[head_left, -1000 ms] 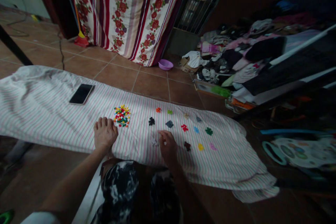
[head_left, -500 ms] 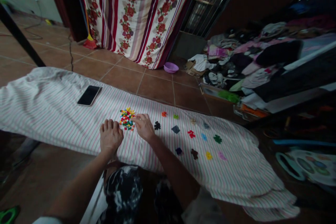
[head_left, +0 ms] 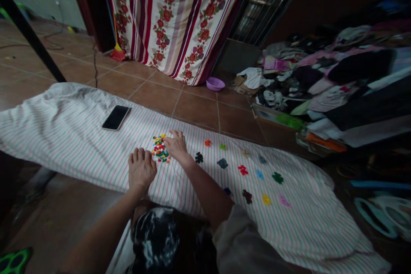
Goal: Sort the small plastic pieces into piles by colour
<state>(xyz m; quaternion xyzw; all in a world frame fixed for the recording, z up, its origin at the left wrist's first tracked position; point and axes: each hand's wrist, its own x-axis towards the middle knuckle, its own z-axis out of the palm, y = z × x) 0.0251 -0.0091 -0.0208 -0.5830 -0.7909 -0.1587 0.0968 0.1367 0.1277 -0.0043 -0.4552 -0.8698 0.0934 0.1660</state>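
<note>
Pieces (head_left: 159, 151) lie heaped on cloth (head_left: 83, 139) in the head view; we judge them light and stiff, best taken singly by the edges. Our right hand (head_left: 176, 145) bends over them, though we cannot tell whether its fingers pinch any; our left hand (head_left: 141, 169) rests beside them, fingers close together.

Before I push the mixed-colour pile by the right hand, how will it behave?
The mixed-colour pile would probably scatter rather than slide as one, being many small, seemingly loose pieces. Each piece is likely light, looking tiny beside the right hand. The striped cloth beneath is creased, so it may bunch under a push.
</note>
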